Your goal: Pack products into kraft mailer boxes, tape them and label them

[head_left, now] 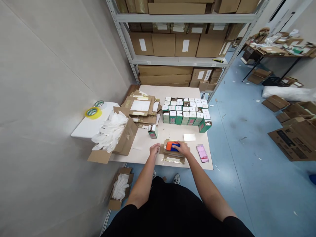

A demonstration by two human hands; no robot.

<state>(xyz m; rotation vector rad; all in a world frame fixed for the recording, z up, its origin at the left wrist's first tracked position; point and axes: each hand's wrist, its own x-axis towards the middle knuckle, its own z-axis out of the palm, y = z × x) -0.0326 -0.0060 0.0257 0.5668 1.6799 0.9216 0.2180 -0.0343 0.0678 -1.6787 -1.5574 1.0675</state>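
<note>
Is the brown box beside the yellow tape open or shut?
Open. One flap of the cardboard box is folded outward, and white stuff spills out of its top.

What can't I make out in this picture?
All in the head view:
Orange-and-blue tool: partly hidden by the right hand.
Left hand: too small to tell what it pinches, if anything.
Pink object: surface pixelated.
Box labels: too small to read.
Blue item: cut off by right edge.

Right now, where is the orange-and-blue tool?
In the head view, the orange-and-blue tool is in the right hand, on or just above cardboard near the table edge, left hand to its left.
</note>
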